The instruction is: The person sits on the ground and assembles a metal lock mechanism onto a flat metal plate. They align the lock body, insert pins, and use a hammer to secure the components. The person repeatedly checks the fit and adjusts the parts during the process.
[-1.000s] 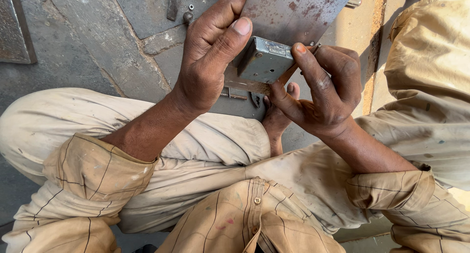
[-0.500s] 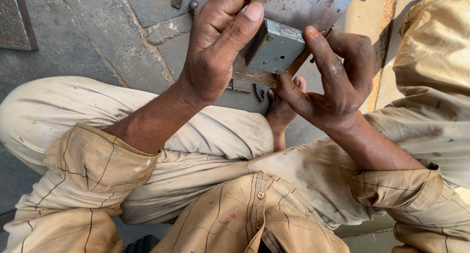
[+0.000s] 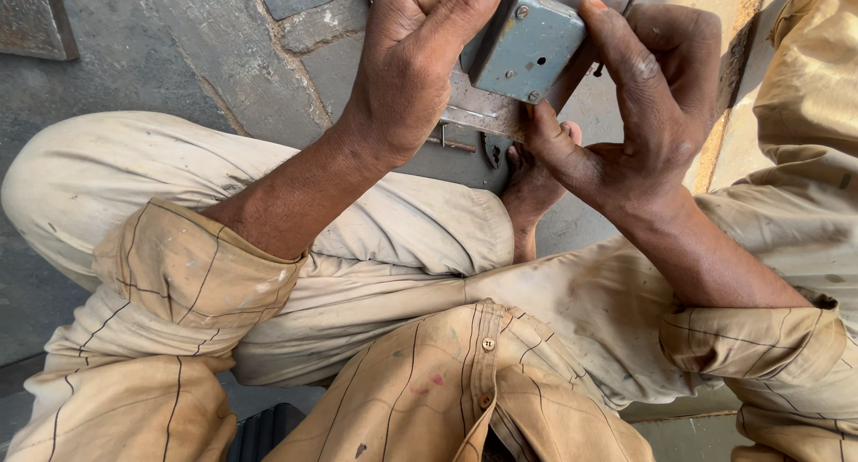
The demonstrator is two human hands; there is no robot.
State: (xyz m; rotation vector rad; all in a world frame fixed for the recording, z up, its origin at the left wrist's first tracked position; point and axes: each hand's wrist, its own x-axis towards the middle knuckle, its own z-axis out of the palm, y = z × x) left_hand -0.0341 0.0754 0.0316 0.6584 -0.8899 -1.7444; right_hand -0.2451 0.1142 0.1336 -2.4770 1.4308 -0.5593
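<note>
A small grey metal box (image 3: 527,46) with screws at its corners sits against a rusty metal plate (image 3: 487,113) near the top of the head view. My left hand (image 3: 416,69) grips the box from the left, thumb over its top edge. My right hand (image 3: 639,105) holds it from the right, index finger along its side and thumb under the plate. The plate's upper part runs out of view. A bare foot (image 3: 529,194) lies just under the hands.
I sit cross-legged in beige trousers and a stained tan shirt on a grey stone-slab floor (image 3: 161,60). A small metal pin (image 3: 450,143) and a dark hooked piece (image 3: 491,149) lie on the slab below the plate. A yellowish edge (image 3: 728,87) runs at right.
The box, the plate and both hands have shifted up toward the top of the view, and the view sits closer. Both hands keep their hold.
</note>
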